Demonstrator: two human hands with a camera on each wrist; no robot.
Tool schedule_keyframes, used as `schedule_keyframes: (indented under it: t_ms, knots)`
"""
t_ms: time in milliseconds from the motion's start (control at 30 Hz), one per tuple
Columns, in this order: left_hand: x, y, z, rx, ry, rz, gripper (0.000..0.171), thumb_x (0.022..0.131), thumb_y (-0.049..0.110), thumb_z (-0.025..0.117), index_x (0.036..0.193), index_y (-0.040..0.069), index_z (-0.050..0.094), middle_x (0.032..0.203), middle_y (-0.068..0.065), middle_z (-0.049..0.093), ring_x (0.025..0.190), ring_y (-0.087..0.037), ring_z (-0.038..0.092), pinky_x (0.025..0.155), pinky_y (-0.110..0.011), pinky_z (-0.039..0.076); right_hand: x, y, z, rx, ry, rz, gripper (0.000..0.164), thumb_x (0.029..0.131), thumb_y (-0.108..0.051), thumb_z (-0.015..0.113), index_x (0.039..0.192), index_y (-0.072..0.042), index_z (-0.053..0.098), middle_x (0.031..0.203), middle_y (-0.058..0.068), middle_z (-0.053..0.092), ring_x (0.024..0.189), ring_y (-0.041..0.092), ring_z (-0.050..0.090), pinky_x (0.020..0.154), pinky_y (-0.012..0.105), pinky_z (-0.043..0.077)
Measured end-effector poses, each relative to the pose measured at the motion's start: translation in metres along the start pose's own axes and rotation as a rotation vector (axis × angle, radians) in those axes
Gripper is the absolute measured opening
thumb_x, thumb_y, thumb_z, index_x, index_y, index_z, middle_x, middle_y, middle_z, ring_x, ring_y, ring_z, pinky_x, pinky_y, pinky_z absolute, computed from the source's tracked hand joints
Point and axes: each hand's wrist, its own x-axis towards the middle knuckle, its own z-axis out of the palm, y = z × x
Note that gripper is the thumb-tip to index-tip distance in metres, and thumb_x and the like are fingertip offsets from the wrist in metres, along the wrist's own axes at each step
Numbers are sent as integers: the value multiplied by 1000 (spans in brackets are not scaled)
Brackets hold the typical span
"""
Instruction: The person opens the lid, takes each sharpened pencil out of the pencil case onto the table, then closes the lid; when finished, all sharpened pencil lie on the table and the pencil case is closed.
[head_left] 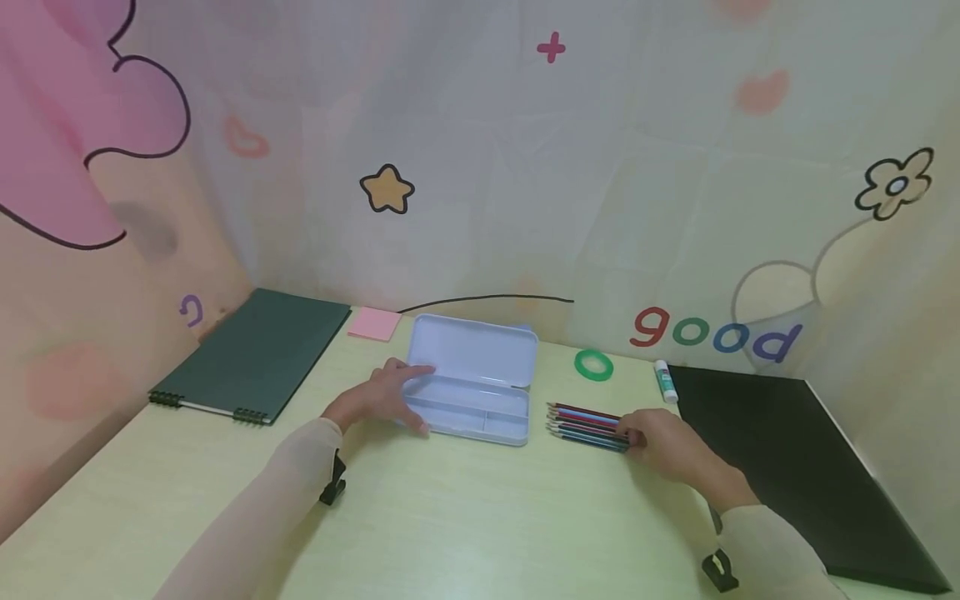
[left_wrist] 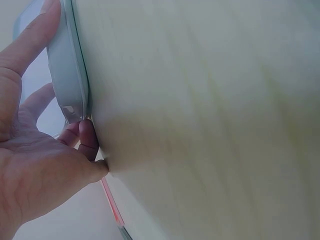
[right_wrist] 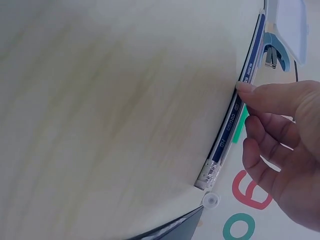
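An open light-blue pencil case (head_left: 480, 350) lies in the middle of the table, its lid tipped back and its divided tray bare. My left hand (head_left: 384, 393) holds its left end, thumb along the front wall and index finger across the hinge side. The left wrist view shows the other fingers bent against the case's end (left_wrist: 70, 65). To the right of the case, several pencils (head_left: 585, 425) lie side by side, sharpened tips toward it. My right hand (head_left: 667, 442) pinches them near their right ends, with the thumb on a dark blue pencil (right_wrist: 232, 117) in the right wrist view.
Behind the pencils lies a green tape roll (head_left: 592, 376), with a glue stick (head_left: 665, 382) beside a black flat board (head_left: 795, 467). Pink sticky notes (head_left: 374, 324) and a dark spiral sketchbook (head_left: 255, 354) are at left. A light-blue stapler (right_wrist: 277, 50) sits behind the case.
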Motion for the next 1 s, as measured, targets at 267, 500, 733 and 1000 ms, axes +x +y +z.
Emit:
schedule_keyframes:
  t_ms: [267,500,733,1000]
  knots:
    - [1,0,0,18,6,-11,97,71,34,91,154,27,40,149,-19,32,132,-39,34,108,-63,39,2,-1,-2,59,1,7,26,82,-5,80,107,-7,73,84,-1,63,81,16,53,71,29,49]
    - [0,-1,0,11,11,-32,99,70,34,92,154,27,40,150,-19,32,132,-39,33,108,-62,39,19,-7,-8,221,59,-25,32,90,-14,73,120,-3,67,95,4,69,88,20,62,79,35,58]
    - [2,-3,0,4,15,-30,99,69,34,92,153,28,40,150,-18,32,132,-39,34,108,-63,39,58,-18,-9,451,92,12,54,103,-33,55,143,1,49,136,24,60,122,41,60,98,51,53]
    - [0,0,1,-10,7,-16,99,70,33,92,154,27,40,148,-19,33,132,-38,34,109,-61,38,99,-51,-4,922,-29,41,75,108,-52,23,157,5,13,162,26,23,151,41,23,119,55,29]
